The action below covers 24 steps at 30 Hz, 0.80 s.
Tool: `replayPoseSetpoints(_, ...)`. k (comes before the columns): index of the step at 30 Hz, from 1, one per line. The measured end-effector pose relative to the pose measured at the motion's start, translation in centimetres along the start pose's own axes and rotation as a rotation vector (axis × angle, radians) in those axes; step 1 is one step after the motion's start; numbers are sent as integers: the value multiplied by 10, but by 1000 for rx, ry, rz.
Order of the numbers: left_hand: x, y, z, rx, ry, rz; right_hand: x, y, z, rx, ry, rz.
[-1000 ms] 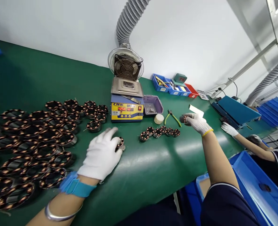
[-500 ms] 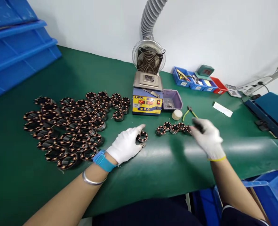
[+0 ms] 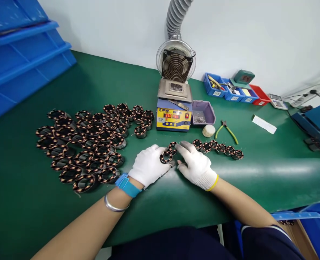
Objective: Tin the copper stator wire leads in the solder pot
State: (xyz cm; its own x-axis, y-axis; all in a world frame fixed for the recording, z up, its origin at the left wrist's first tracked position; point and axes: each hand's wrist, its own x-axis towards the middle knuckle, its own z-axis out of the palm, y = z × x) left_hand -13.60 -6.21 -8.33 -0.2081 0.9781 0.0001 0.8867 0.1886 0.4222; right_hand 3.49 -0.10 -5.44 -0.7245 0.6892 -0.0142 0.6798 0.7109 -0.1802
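My left hand, in a white glove, has its thumb and fingers round a motor stator with copper windings. Just behind it, against it or nearly so, is a second stator. My right hand, also gloved, reaches in from the right. Its fingertips touch the second stator's right side, while the thumb is apart from the fingers, nearer to me. To the right of this hand a slanting row of stators lies on the green table. A large group of stators spreads out left of my left hand.
Behind my hands stands a yellow-and-blue solder pot with a fan above it. Beside it are a purple tray, a round whitish block and green-handled cutters. Small bins line the wall; blue crates fill the left.
My right hand has come left from the far end of the row to beside my left hand. A second stator now shows behind the held one. The view has shifted slightly.
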Motion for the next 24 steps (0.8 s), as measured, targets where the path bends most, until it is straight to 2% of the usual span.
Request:
replayPoseSetpoints(3, 0, 0, 0, 24, 2, 2, 10, -1, 1, -108, -76, -94)
replayPoseSetpoints(5, 0, -2, 0, 36, 4, -5, 18, -5, -2, -151, -86, -77)
replayPoseSetpoints(7, 0, -3, 0, 40, 11, -16, 23, -10, -9, -197, -104, 32)
replayPoseSetpoints(10, 0, -4, 3, -5, 45, -47, 22, -18, -23, -262, -114, 298)
replayPoseSetpoints(12, -1, -4, 4, -88, 114, -71, 16, -22, -31, -236, -62, 327)
replayPoseSetpoints(14, -2, -4, 6, -217, 211, -54, 9, -24, -33, -106, -6, 237)
replayPoseSetpoints(16, -4, -3, 7, -369, 292, 6, 6, -23, -26, 123, 9, 187)
replayPoseSetpoints(18, -6, -3, 8, -486, 297, 78, 8, -20, -12, 443, -24, 189)
replayPoseSetpoints(21, -8, -3, 11, -520, 259, 150, 16, -16, 12, 978, -74, 119)
replayPoseSetpoints(23, -9, -3, 13, -482, 267, 178, 19, -15, 22, 1124, -38, 116)
replayPoseSetpoints(24, -10, -2, 14, -455, 277, 181, 19, -15, 24, 1092, 2, 140)
